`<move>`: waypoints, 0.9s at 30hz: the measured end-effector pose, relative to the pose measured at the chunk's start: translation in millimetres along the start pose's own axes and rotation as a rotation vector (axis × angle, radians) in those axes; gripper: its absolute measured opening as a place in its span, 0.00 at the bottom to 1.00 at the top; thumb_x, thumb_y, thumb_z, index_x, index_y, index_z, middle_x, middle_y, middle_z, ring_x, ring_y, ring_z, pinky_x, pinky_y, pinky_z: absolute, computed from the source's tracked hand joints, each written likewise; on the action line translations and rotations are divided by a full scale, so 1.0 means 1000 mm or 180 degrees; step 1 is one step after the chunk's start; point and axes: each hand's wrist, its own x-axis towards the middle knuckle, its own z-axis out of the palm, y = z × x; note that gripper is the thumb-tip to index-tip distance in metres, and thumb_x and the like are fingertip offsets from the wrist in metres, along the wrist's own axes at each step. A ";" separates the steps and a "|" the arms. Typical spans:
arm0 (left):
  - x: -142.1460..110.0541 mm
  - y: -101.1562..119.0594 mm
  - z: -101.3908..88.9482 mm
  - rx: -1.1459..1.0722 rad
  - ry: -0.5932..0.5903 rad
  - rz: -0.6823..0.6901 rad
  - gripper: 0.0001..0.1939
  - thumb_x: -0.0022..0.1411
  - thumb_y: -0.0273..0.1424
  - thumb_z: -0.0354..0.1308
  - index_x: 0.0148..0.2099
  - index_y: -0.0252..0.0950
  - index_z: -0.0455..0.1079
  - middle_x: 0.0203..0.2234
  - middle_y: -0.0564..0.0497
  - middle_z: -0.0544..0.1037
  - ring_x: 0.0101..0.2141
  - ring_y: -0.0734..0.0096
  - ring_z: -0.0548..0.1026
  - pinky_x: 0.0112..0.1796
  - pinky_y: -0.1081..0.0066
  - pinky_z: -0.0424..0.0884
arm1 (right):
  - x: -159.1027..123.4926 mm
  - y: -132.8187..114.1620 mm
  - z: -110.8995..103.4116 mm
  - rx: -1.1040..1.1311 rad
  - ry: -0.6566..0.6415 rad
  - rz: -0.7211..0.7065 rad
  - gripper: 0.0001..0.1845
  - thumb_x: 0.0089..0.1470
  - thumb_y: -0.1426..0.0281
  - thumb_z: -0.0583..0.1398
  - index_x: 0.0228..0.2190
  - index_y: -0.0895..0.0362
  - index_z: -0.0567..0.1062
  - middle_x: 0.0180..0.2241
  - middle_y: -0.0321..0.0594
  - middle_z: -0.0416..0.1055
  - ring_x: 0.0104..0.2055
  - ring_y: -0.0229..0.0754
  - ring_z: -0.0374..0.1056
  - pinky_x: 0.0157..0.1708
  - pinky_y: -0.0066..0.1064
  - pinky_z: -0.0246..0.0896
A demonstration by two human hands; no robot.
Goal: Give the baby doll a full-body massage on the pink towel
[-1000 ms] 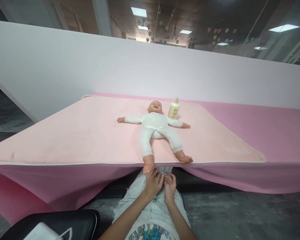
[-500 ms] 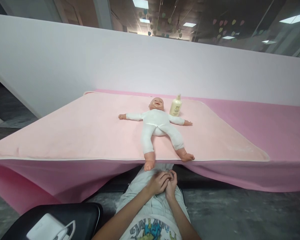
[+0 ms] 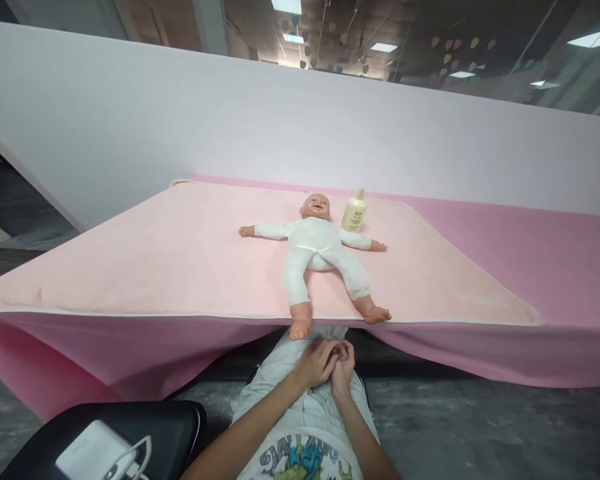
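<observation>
My left hand (image 3: 316,363) and my right hand (image 3: 344,364) rest together on my lap, just below the table's front edge. Their curled fingers touch at the tips; whether anything lies between them is hidden. Beyond them a baby doll (image 3: 316,235) in a white cloth body lies on its back, arms spread, feet toward me. One doll foot hangs over the edge. A pale yellow pump bottle (image 3: 354,213) stands upright beside the doll's head, to the right. Neither hand touches the doll or the bottle.
A peach blanket (image 3: 205,267) lies over a pink tablecloth (image 3: 555,267) that drapes down the front. Behind the table rises a white partition (image 3: 280,127) with glass above it. At lower left a black chair (image 3: 175,433) holds a white charger-like box (image 3: 93,450) with a cable.
The fingers of both hands have shifted slightly against each other. The view has tilted a little; doll and bottle stay in place.
</observation>
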 end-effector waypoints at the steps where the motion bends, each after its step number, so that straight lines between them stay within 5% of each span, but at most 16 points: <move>1: 0.000 0.000 0.000 0.0046 0.0066 -0.0015 0.17 0.64 0.29 0.45 0.54 0.34 0.62 0.38 0.45 0.76 0.37 0.66 0.74 0.43 0.63 0.69 | 0.000 -0.001 0.001 0.0017 0.0006 0.0022 0.23 0.31 0.71 0.60 0.35 0.55 0.62 0.27 0.34 0.71 0.30 0.38 0.68 0.35 0.30 0.62; 6: 0.000 -0.001 0.000 0.0252 0.0327 -0.0150 0.16 0.64 0.29 0.44 0.53 0.34 0.62 0.35 0.47 0.78 0.35 0.66 0.74 0.43 0.61 0.67 | -0.002 -0.005 0.004 0.0001 0.0027 0.0039 0.24 0.32 0.69 0.61 0.36 0.55 0.62 0.26 0.34 0.72 0.30 0.39 0.70 0.35 0.30 0.63; 21: 0.004 0.000 0.000 0.0382 0.0195 -0.0018 0.11 0.64 0.27 0.44 0.35 0.35 0.68 0.26 0.51 0.75 0.29 0.69 0.69 0.39 0.64 0.61 | -0.002 -0.008 0.006 0.0099 0.0110 0.0055 0.24 0.32 0.69 0.63 0.35 0.56 0.63 0.25 0.34 0.72 0.28 0.37 0.69 0.33 0.28 0.62; 27: 0.002 0.000 0.000 0.0592 0.0250 -0.0355 0.14 0.64 0.28 0.45 0.29 0.35 0.69 0.22 0.50 0.73 0.31 0.66 0.67 0.39 0.63 0.59 | -0.002 -0.007 0.006 -0.0029 0.0074 -0.0069 0.23 0.34 0.67 0.63 0.35 0.55 0.63 0.24 0.34 0.72 0.28 0.37 0.69 0.34 0.31 0.63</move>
